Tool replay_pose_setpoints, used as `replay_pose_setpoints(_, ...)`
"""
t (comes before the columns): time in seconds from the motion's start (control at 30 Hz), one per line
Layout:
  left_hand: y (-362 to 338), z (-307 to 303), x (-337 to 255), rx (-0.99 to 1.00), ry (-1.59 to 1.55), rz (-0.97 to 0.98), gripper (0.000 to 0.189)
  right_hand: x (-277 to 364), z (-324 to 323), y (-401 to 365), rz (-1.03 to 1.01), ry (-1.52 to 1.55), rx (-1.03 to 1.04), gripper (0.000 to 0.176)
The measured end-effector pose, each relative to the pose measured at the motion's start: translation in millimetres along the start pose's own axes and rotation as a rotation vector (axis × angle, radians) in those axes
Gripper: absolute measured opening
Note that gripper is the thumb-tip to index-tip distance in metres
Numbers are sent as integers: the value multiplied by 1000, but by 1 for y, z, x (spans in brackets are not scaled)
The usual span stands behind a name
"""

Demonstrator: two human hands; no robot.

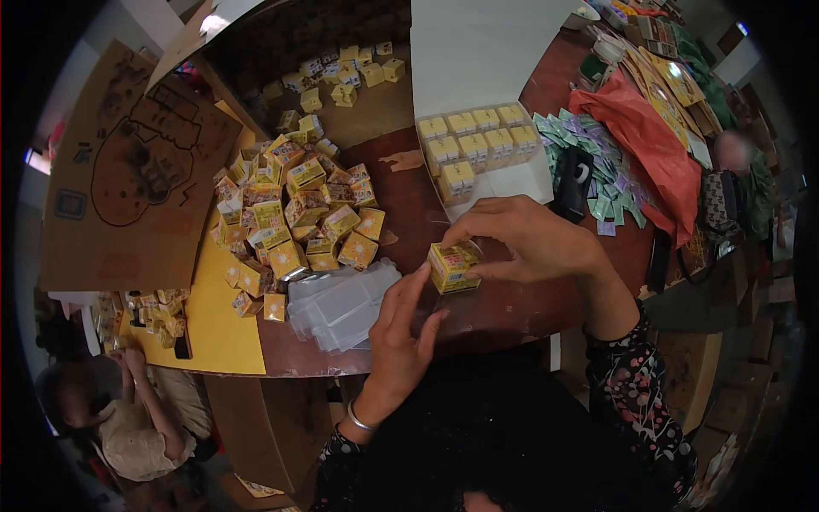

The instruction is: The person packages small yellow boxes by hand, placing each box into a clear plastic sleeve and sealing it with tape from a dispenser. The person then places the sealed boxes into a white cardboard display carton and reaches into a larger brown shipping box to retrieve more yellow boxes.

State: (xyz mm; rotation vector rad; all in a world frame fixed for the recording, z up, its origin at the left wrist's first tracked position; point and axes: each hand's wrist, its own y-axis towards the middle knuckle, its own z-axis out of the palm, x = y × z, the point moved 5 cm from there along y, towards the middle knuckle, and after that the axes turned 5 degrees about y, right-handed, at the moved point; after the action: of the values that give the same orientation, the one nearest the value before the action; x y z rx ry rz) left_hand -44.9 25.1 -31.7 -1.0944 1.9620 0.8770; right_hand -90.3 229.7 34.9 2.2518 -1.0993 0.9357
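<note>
My right hand [527, 241] grips a small yellow printed box [455, 270] between thumb and fingers, above the front of the red-brown table. At the box's left edge sits the index fingertip of my left hand [399, 334]; its other fingers are stretched and the thumb stands apart. Beside that hand lies a stack of flat clear plastic sleeves [341, 305]. To their upper left rises a heap of similar yellow boxes [294, 205]. Just beyond my right hand, a white carton [503, 189] holds rows of yellow boxes in clear wrapping.
An open cardboard box [375, 111] at the back contains scattered yellow boxes. Green and purple packets [610, 192], a black hand-held device [573, 181] and a red plastic bag [653, 154] lie to the right. A co-worker [141, 427] sits at lower left by more boxes.
</note>
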Motion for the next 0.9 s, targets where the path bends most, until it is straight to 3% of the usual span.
replay_pose_setpoints(0.07, -3, 2, 7, 15, -94, -57, 66, -4, 6, 4, -81, 71, -14, 38)
replay_pose_setpoints(0.17, -12, 7, 18, 142, -410, -288, 64, -17, 12, 0, 6, 142, 53, 35)
replay_pose_setpoints(0.27, -16, 13, 22, 180, -522, -345, 63, -24, 17, -5, 126, 195, 80, 32)
replay_pose_setpoints(0.47, -9, 9, 15, 109, -281, -274, 68, -23, 16, -5, 54, 239, -13, 33)
replay_pose_setpoints(0.57, -10, 15, 20, 165, -501, -331, 72, -20, 16, -6, 8, 269, -54, 34)
replay_pose_setpoints(0.77, -23, 26, 25, 261, -412, -349, 78, -23, 35, -22, 15, 325, -79, 34)
replay_pose_setpoints(0.9, -22, 27, 24, 225, -432, -314, 73, -27, 37, -26, 3, 305, -114, 34)
